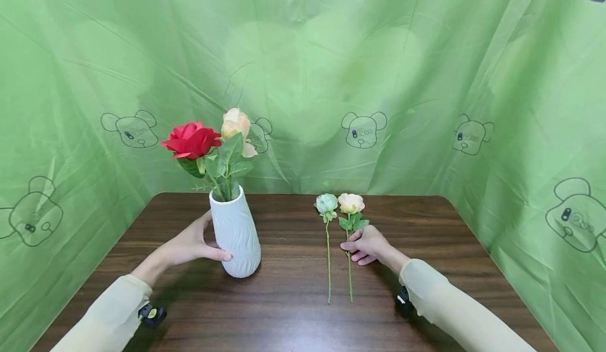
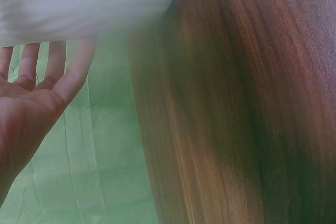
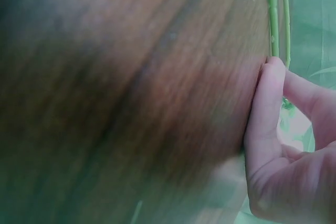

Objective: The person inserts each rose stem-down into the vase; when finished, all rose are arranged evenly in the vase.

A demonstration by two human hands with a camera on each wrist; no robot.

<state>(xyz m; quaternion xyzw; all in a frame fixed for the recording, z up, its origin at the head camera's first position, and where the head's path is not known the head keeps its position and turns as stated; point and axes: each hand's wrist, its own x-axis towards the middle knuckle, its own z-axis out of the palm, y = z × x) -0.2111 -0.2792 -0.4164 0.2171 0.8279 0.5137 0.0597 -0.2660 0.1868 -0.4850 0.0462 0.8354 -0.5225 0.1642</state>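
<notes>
A white ribbed vase (image 1: pixel 236 241), leaning a little, holds a red rose (image 1: pixel 191 140) and a pale peach rose (image 1: pixel 235 126) with green leaves. My left hand (image 1: pixel 191 244) grips its lower left side, thumb in front and fingers behind. The left wrist view shows those fingers reaching up behind the white vase (image 2: pixel 84 6). On the table's right half, my right hand (image 1: pixel 371 245) pinches the stem of a pale pink-yellow flower (image 1: pixel 351 203) at the leaves. In the right wrist view, thumb and fingertips meet at the green stem (image 3: pixel 272 14). A pale blue-green flower (image 1: pixel 326 204) lies just left of it.
The brown wooden table (image 1: pixel 293 320) has rounded far corners. Green cloth (image 1: pixel 303 78) printed with bear faces hangs behind it and along both sides. A dark device (image 1: pixel 151 315) is strapped at the left wrist, another (image 1: pixel 404 300) at the right.
</notes>
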